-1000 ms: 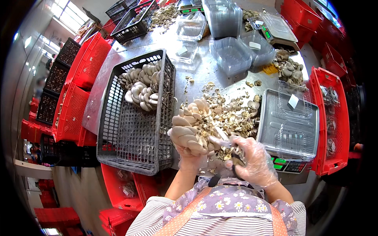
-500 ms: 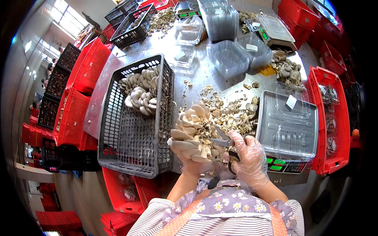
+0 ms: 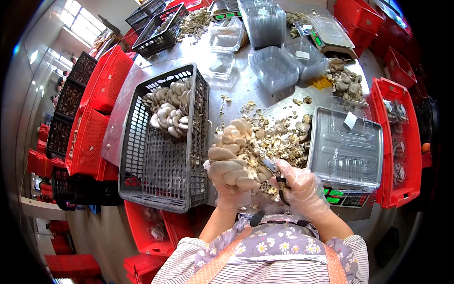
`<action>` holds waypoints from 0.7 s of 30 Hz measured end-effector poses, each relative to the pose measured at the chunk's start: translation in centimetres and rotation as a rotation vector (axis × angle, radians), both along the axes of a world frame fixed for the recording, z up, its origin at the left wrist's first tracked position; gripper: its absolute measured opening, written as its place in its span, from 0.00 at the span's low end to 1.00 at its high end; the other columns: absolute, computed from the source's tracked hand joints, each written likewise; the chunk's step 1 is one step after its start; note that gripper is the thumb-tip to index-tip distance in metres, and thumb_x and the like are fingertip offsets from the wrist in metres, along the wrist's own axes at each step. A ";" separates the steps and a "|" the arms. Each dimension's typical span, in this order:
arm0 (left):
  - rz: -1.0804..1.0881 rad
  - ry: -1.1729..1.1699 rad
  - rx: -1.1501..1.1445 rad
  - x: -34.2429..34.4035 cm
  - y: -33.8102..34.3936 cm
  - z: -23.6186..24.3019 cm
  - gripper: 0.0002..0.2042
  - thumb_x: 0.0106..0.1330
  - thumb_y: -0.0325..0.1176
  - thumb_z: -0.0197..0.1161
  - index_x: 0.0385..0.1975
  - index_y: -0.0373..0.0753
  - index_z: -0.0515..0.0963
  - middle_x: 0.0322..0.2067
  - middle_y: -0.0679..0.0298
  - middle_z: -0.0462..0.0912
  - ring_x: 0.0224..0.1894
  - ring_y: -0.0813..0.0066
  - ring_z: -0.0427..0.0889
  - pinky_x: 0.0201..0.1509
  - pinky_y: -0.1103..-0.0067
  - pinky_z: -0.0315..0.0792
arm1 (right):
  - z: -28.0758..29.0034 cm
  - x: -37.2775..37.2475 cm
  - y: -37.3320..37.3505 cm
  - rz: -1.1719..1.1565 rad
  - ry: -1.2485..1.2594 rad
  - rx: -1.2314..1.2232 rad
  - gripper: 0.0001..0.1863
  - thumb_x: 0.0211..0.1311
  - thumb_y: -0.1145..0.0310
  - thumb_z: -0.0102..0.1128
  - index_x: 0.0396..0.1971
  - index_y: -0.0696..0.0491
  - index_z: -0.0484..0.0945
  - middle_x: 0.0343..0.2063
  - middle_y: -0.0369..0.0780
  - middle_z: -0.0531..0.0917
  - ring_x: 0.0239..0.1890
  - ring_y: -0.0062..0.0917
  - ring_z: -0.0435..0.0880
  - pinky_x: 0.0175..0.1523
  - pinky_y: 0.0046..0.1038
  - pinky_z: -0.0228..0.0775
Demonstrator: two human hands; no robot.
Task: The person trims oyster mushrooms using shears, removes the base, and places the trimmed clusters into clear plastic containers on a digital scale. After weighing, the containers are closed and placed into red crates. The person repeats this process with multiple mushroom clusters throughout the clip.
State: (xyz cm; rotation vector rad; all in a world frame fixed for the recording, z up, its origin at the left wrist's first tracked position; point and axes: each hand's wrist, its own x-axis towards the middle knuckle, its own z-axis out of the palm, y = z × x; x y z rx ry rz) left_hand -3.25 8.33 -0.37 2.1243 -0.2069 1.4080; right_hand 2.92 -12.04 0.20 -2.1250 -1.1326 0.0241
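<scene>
My left hand [image 3: 227, 194], in a clear plastic glove, grips a large cluster of grey oyster mushrooms [image 3: 226, 163] from below. In my gloved right hand [image 3: 305, 187] are black-handled scissors [image 3: 274, 170], their metal blades reaching into the right side of the cluster. Pale mushroom scraps [image 3: 291, 139] are spread on the steel table [image 3: 222, 102] beyond. To the left, a black plastic crate [image 3: 189, 175] holds more mushroom clusters [image 3: 170, 116]. At the right stands a scale [image 3: 326, 151] with clear lidded trays on its pan.
Red crates [image 3: 104, 80] line the left side; another [image 3: 409, 187] with packed trays is at right. Stacked clear containers [image 3: 269, 68], a second black crate [image 3: 156, 40], another scale [image 3: 328, 35] and mushroom piles [image 3: 347, 85] sit at the back. People are small and indistinct at far left.
The mushroom cluster has shifted and turned slightly in my left hand. The scissor blades, raised and apart earlier, now look closer together and sunk among the stems.
</scene>
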 end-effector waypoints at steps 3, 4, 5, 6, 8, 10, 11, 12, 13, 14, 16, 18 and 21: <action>0.069 0.056 -0.190 -0.6 -0.2 -2.9 0.12 0.63 0.48 0.63 0.34 0.51 0.69 0.36 0.70 0.65 0.39 0.66 0.67 0.55 0.67 0.65 | -0.9 -0.2 -0.2 0.038 0.237 0.077 0.28 0.51 0.68 0.76 0.54 0.50 0.78 0.29 0.46 0.83 0.30 0.43 0.84 0.32 0.44 0.72; 0.151 0.033 -0.304 -0.5 -0.6 -5.1 0.11 0.60 0.45 0.66 0.30 0.54 0.69 0.33 0.72 0.66 0.38 0.68 0.68 0.47 0.71 0.66 | -0.3 -0.2 -0.4 0.013 0.242 0.017 0.27 0.50 0.68 0.76 0.53 0.50 0.79 0.28 0.46 0.83 0.29 0.43 0.84 0.32 0.43 0.72; 0.177 0.019 -0.330 -0.4 -0.6 -5.4 0.11 0.60 0.45 0.66 0.30 0.55 0.69 0.33 0.72 0.66 0.38 0.68 0.68 0.47 0.71 0.66 | 0.7 -0.3 -0.6 -0.007 0.249 -0.038 0.27 0.50 0.67 0.77 0.53 0.50 0.79 0.28 0.45 0.83 0.29 0.42 0.84 0.33 0.43 0.72; 0.184 0.007 -0.307 -0.4 -0.5 -5.5 0.11 0.60 0.45 0.66 0.30 0.55 0.69 0.33 0.72 0.66 0.38 0.68 0.68 0.47 0.71 0.66 | 1.2 -0.3 -0.6 -0.026 0.255 -0.094 0.27 0.49 0.67 0.77 0.52 0.50 0.80 0.28 0.45 0.83 0.29 0.42 0.84 0.33 0.42 0.72; 0.165 -0.015 -0.240 -0.1 -0.1 -5.1 0.11 0.60 0.45 0.66 0.30 0.55 0.69 0.33 0.72 0.67 0.38 0.68 0.68 0.46 0.72 0.66 | 1.0 0.2 -0.5 -0.085 0.044 -0.038 0.28 0.48 0.66 0.75 0.53 0.46 0.79 0.24 0.44 0.79 0.25 0.41 0.80 0.30 0.41 0.70; 0.144 -0.037 -0.193 0.1 -0.2 -4.0 0.11 0.59 0.45 0.67 0.30 0.55 0.69 0.33 0.73 0.67 0.38 0.69 0.68 0.46 0.72 0.66 | 0.6 0.4 -0.3 -0.158 -0.124 0.019 0.28 0.47 0.60 0.76 0.52 0.44 0.81 0.20 0.42 0.75 0.21 0.39 0.77 0.27 0.41 0.67; 0.142 -0.042 -0.173 0.0 -0.2 -3.5 0.11 0.59 0.45 0.67 0.30 0.55 0.69 0.33 0.73 0.67 0.38 0.69 0.68 0.45 0.73 0.66 | 0.7 0.4 -0.1 -0.150 -0.133 0.021 0.27 0.48 0.61 0.76 0.52 0.44 0.81 0.21 0.42 0.76 0.21 0.39 0.77 0.27 0.40 0.67; 0.145 -0.045 -0.154 0.1 -0.2 -3.3 0.11 0.59 0.45 0.67 0.30 0.55 0.69 0.33 0.73 0.67 0.38 0.69 0.68 0.45 0.73 0.66 | 0.9 0.5 0.1 -0.143 -0.143 0.024 0.27 0.48 0.62 0.76 0.52 0.44 0.81 0.21 0.42 0.76 0.22 0.39 0.78 0.27 0.40 0.67; 0.146 -0.049 -0.141 0.1 -0.1 -3.0 0.11 0.59 0.45 0.67 0.29 0.55 0.69 0.33 0.73 0.67 0.38 0.69 0.68 0.45 0.73 0.66 | 1.0 0.6 0.3 -0.135 -0.152 0.027 0.26 0.49 0.62 0.76 0.51 0.44 0.82 0.21 0.42 0.76 0.22 0.38 0.78 0.27 0.40 0.67; 0.145 -0.051 -0.134 0.1 -0.1 -2.9 0.11 0.59 0.45 0.67 0.29 0.56 0.69 0.33 0.73 0.67 0.38 0.69 0.68 0.45 0.73 0.66 | 0.6 0.6 0.2 -0.120 -0.125 0.025 0.26 0.49 0.63 0.76 0.51 0.45 0.82 0.23 0.43 0.78 0.23 0.39 0.79 0.28 0.40 0.68; 0.144 -0.061 -0.131 0.2 -0.1 -3.0 0.11 0.59 0.45 0.67 0.29 0.56 0.69 0.33 0.73 0.67 0.37 0.70 0.68 0.44 0.74 0.67 | -0.6 0.4 0.0 -0.090 -0.070 0.020 0.26 0.50 0.64 0.75 0.52 0.48 0.81 0.26 0.44 0.82 0.26 0.40 0.82 0.29 0.39 0.71; 0.155 -0.063 -0.136 0.1 0.0 -3.3 0.11 0.59 0.45 0.67 0.29 0.56 0.69 0.32 0.74 0.67 0.37 0.70 0.68 0.44 0.74 0.67 | -0.6 0.3 0.0 -0.002 0.191 0.130 0.25 0.53 0.65 0.75 0.52 0.52 0.80 0.31 0.47 0.84 0.31 0.41 0.84 0.34 0.37 0.74; 0.154 -0.073 -0.138 0.3 0.1 -3.2 0.11 0.58 0.45 0.68 0.29 0.56 0.69 0.32 0.74 0.67 0.37 0.70 0.68 0.43 0.75 0.67 | -0.8 0.1 -0.4 0.033 0.525 0.209 0.26 0.54 0.68 0.76 0.53 0.55 0.79 0.39 0.47 0.86 0.38 0.34 0.85 0.42 0.31 0.75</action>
